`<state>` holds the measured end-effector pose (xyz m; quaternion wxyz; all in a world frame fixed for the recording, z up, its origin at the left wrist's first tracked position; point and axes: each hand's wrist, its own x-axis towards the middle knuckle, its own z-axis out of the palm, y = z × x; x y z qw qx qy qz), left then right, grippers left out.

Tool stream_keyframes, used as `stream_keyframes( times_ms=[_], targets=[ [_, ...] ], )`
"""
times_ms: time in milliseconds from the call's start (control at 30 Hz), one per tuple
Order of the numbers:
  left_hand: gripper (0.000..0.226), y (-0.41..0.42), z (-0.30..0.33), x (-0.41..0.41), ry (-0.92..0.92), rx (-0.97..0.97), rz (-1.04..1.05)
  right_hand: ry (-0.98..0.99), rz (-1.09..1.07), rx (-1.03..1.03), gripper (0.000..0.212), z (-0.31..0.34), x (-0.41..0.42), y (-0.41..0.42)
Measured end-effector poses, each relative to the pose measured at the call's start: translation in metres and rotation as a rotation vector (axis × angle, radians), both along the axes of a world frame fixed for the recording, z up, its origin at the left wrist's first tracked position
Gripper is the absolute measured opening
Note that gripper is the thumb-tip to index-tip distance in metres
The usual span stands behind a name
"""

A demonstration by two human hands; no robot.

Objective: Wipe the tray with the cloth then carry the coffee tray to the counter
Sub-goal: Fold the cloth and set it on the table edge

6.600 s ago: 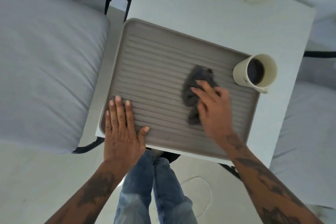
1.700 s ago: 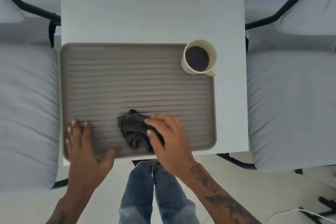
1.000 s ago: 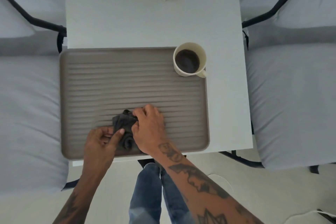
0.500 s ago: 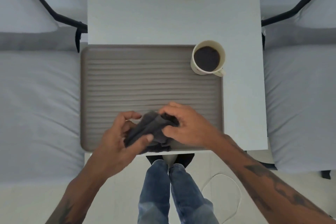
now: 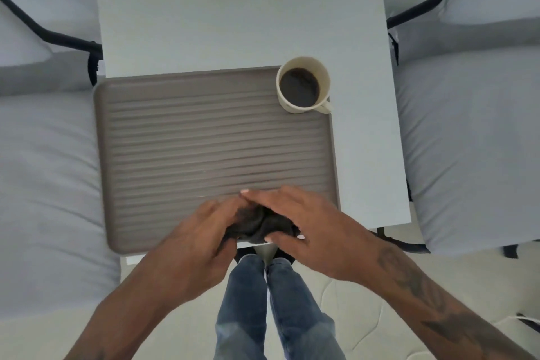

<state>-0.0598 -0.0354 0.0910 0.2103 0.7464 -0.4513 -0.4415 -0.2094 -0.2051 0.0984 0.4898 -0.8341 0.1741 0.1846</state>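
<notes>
Left hand [image 5: 193,245] and right hand [image 5: 312,231] apparently both clutch the cloth [image 5: 260,225] above the tray [image 5: 187,137]

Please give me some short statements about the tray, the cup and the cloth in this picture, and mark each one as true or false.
1. Both hands hold the dark cloth. True: the left hand and the right hand are closed around it, above the tray's near edge.
2. The cup is empty. False: it holds a dark drink.
3. The cup stands at the far right corner of the tray. True.
4. The tray has a smooth flat bottom. False: it is ribbed with long ridges.
5. The left hand presses flat on the tray. False: it grips the cloth.
</notes>
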Motion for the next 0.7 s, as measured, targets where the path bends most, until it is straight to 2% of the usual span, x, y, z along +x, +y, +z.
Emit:
stream_keyframes(
  times_ms=[100, 167, 233, 300, 433, 500, 600, 700],
  targets=[
    [0.046, 0.001, 0.014, -0.012, -0.043, -0.016, 0.011, -0.068, -0.019, -0.058, 0.024, 0.017, -0.028, -0.008],
    [0.037, -0.006, 0.026, -0.022, -0.082, -0.064, -0.046, -0.074, 0.005, -0.082, 0.016, 0.033, -0.051, -0.015],
    [0.024, -0.022, 0.037, -0.036, -0.109, -0.163, -0.112, -0.071, 0.013, -0.121, 0.019, 0.048, -0.073, -0.025],
    [0.023, -0.041, 0.041, -0.051, -0.090, -0.218, -0.127, -0.068, 0.017, -0.200, 0.022, 0.057, -0.093, -0.043],
    [0.025, -0.099, 0.051, -0.066, -0.081, -0.169, -0.081, -0.067, -0.058, -0.359, 0.017, 0.061, -0.117, -0.099],
    [0.026, -0.134, 0.058, -0.068, -0.138, -0.202, -0.066, -0.130, -0.110, -0.465, 0.018, 0.065, -0.119, -0.129],
    [0.027, -0.177, 0.066, -0.067, -0.274, -0.365, -0.012, -0.257, -0.209, -0.595, 0.018, 0.073, -0.118, -0.165],
    [0.027, -0.198, 0.057, -0.070, -0.318, -0.508, 0.057, -0.375, -0.340, -0.658, 0.021, 0.061, -0.123, -0.180]
  ],
)
